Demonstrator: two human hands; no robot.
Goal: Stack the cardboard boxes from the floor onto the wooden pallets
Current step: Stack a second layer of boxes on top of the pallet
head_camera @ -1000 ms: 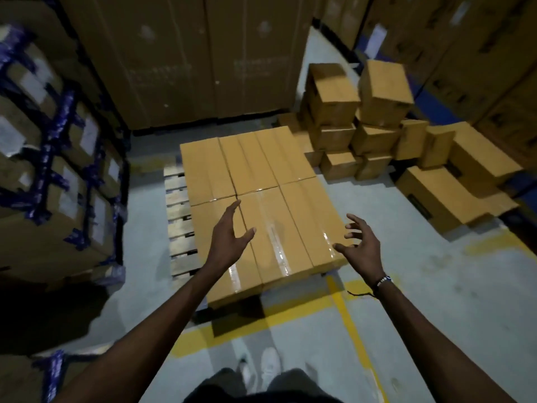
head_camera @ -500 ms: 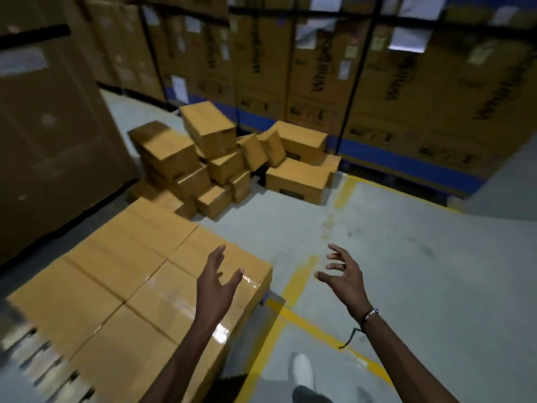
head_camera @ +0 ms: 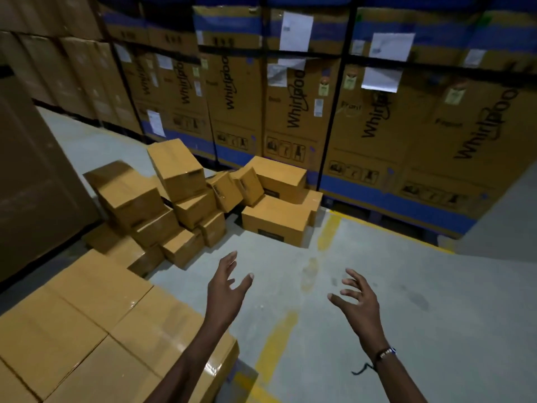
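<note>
A loose heap of tan cardboard boxes (head_camera: 180, 199) lies on the grey floor ahead, some tilted, some piled on each other. One larger box (head_camera: 274, 221) sits flat at the heap's right edge. At lower left a flat layer of taped boxes (head_camera: 96, 324) covers the pallet, whose wood is hidden. My left hand (head_camera: 228, 289) hovers above the floor just past that layer's corner, fingers spread, holding nothing. My right hand (head_camera: 359, 298) floats to the right of it, fingers spread and slightly bent, empty too. Both hands are well short of the heap.
Tall printed appliance cartons (head_camera: 299, 106) on blue bases wall off the far side. A big brown carton (head_camera: 37, 181) stands at the left. Yellow floor lines (head_camera: 279, 341) run between my hands toward the heap. Bare concrete (head_camera: 436, 301) stretches to the right.
The view has swung from the stacked pallet toward the floor heap and come closer to it. Both hands stayed raised, spread and empty throughout.
</note>
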